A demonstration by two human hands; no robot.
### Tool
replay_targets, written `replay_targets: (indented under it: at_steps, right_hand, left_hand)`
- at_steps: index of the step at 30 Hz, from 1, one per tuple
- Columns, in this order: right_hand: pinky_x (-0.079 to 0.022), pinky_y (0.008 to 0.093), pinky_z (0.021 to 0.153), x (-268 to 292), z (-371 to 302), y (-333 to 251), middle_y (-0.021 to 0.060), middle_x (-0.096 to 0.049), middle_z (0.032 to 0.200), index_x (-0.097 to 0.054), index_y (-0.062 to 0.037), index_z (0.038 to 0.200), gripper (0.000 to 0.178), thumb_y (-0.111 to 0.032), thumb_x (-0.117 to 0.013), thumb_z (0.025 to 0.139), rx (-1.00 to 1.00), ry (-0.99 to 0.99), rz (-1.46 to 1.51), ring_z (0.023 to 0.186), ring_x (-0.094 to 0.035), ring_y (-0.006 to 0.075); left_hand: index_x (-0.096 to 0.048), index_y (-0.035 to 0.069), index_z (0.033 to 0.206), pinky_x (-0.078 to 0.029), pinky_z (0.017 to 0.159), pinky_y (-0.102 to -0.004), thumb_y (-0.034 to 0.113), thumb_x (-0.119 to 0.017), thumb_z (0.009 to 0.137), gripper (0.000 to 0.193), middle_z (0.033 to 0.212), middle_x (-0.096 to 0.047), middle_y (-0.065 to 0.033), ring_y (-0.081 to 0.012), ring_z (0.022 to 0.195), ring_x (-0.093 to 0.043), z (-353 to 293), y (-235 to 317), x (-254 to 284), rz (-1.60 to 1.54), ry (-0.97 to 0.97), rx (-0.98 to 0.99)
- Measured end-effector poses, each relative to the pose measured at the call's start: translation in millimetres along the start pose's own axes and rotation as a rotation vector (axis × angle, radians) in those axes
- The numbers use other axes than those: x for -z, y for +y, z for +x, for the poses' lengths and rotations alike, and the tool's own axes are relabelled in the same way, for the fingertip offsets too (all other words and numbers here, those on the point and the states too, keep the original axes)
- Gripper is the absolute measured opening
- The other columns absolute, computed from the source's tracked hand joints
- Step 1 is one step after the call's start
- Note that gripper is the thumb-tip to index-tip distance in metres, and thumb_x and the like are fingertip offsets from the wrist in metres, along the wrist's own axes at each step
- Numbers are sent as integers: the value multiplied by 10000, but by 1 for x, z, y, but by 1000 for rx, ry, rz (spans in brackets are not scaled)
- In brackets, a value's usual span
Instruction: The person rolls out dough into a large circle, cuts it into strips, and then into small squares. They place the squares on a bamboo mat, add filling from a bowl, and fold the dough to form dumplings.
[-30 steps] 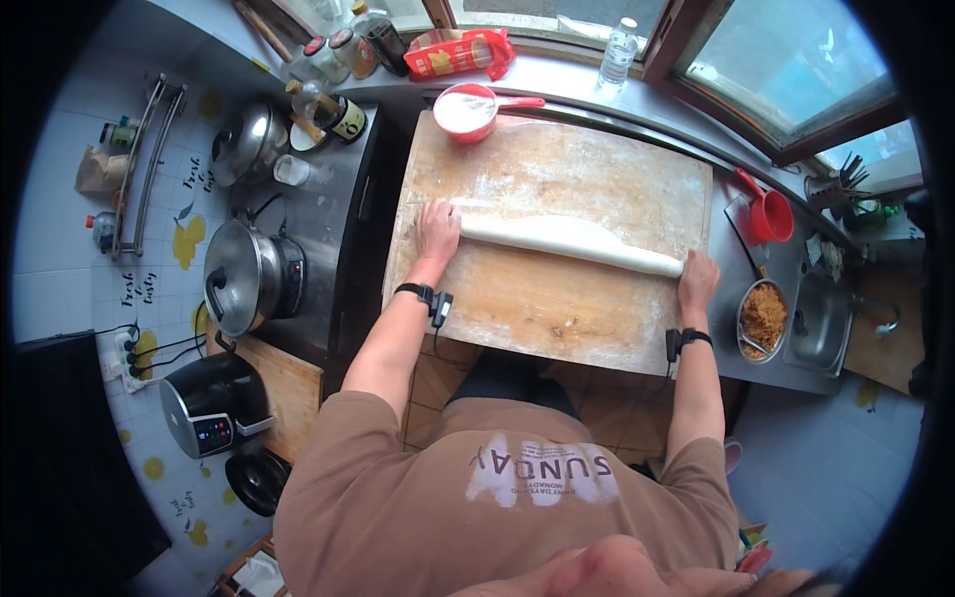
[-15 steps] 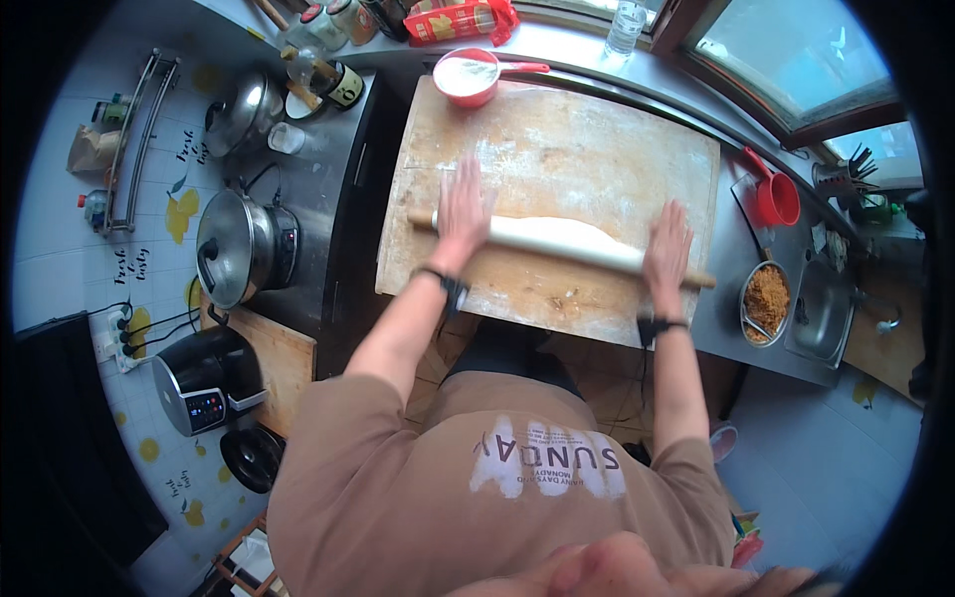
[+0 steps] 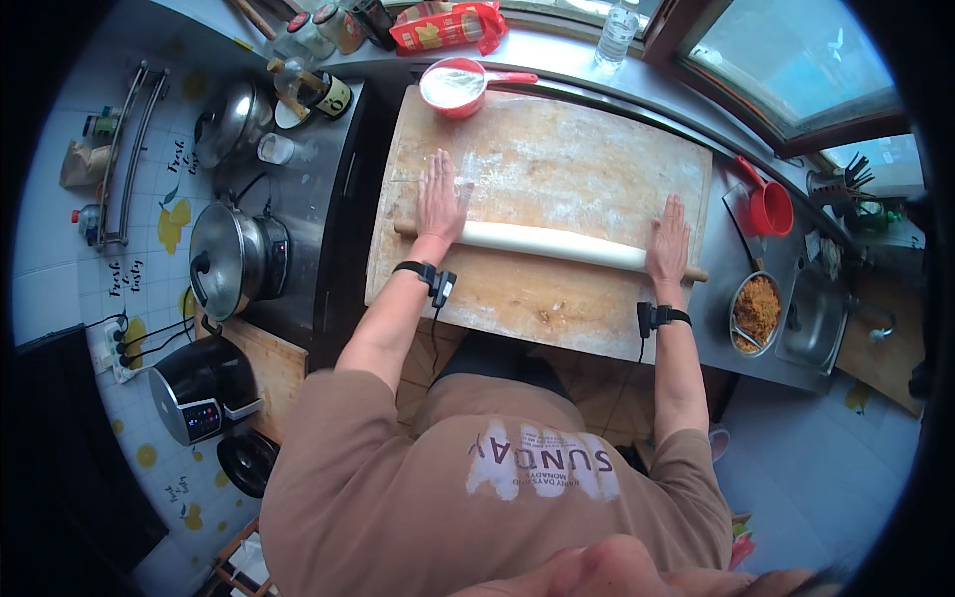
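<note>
A long wooden rolling pin (image 3: 405, 228) lies crosswise on a floured wooden board (image 3: 557, 149). White dough (image 3: 552, 243) is wrapped around its middle as a smooth, even roll. Toward the pin's left end rests my left hand (image 3: 441, 202), palm down with its fingers stretched away from me. My right hand (image 3: 670, 242) lies the same way near the other end, fingers extended. Both palms press on the roll from above, and neither hand grips it. What lies directly beneath the palms is hidden.
A red ladle-shaped scoop of flour (image 3: 454, 90) stands at the board's far left corner. On the right counter are a pan of orange-brown shredded food (image 3: 758, 308), an empty-looking red scoop (image 3: 770, 209) and a sink (image 3: 814, 316). A lidded pot (image 3: 224, 261) occupies the left counter.
The dough flap bulging behind the pin has gone, and the roll now looks even. My left hand has slid outward to the left; my right hand has stayed near the right end.
</note>
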State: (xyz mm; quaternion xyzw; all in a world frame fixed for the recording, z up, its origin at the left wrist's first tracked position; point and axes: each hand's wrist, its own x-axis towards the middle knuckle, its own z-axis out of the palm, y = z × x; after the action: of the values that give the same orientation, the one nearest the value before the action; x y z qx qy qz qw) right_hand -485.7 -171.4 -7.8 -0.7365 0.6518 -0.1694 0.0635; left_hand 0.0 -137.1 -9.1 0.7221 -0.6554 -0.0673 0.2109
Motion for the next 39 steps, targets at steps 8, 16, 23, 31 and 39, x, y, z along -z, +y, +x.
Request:
replay_targets:
  at_steps: [8,16,23,31,39]
  right_hand:
    - [-298,540,1393,34,-105,-2,168,-503,1802,-470,-61,1766,734,-549,-303,1242,81,-103,28,1702,-406,388]
    - [-502,550,1009,16,90,66,170,-749,1083,-737,-36,1130,347,-268,-493,1211,-13,111,41,1097,-668,404]
    - [-482,514,957,6,19,88,138,-688,956,-686,-98,962,329,-237,-490,1187,147,273,-121,1000,-647,368]
    - [-272,591,1375,17,-172,1,184,-604,1675,-562,-62,1675,588,-408,-354,1248,212,-52,-62,1606,-497,374]
    - [-183,618,1421,3,-11,6,158,-364,1886,-377,-77,1813,678,-467,-321,1260,-48,79,-29,1756,-293,365]
  left_hand:
    - [-329,12,1816,-189,1438,-581,506,-496,1159,839,1868,-378,-211,-386,1747,-319,-110,5,39,91,-194,-45]
    - [-704,71,1339,-451,1171,-552,373,-545,1183,375,1315,-730,-174,-422,1288,-636,71,-39,14,-162,-3,16]
    - [-686,93,1148,-465,1040,-548,333,-552,1177,277,1153,-676,-149,-401,1152,-626,-6,-59,2,53,182,-43]
    - [-493,59,1700,-300,1361,-601,352,-630,1110,673,1718,-555,-178,-375,1623,-481,-170,20,28,-30,-54,-102]
    - [-272,1,1824,-149,1446,-555,549,-419,1212,834,1887,-324,-218,-344,1760,-284,9,28,5,-24,64,-37]
